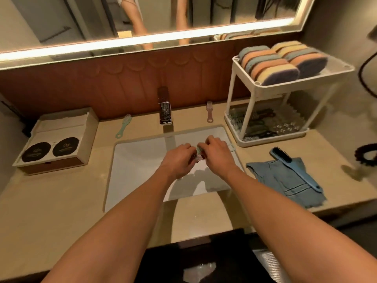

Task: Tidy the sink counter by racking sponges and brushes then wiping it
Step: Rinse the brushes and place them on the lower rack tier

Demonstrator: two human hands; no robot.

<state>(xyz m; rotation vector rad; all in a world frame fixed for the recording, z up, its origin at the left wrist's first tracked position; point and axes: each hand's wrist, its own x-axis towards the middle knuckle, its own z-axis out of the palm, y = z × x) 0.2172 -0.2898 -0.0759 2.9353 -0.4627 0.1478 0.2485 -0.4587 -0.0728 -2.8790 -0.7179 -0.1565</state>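
Over the white sink (138, 160) both my hands meet on a small green brush (199, 153). My right hand (218, 152) grips its handle, whose loop end sticks out past the hand. My left hand (179, 160) pinches the bristle end. A green brush (123, 126) lies on the counter left of the tap. A pink brush (209, 111) lies right of the tap. A blue brush (293, 168) rests on a blue cloth (285, 180) at the right. The white two-tier rack (240, 94) holds several sponges (281, 60) on top and several small brushes below.
A chrome tap (165, 110) stands behind the sink. An open box (55, 139) with two dark round lids sits at the left on the beige counter (51, 201). A lit mirror (142, 21) runs along the wall. A dark ring-shaped thing (367, 154) lies at the far right.
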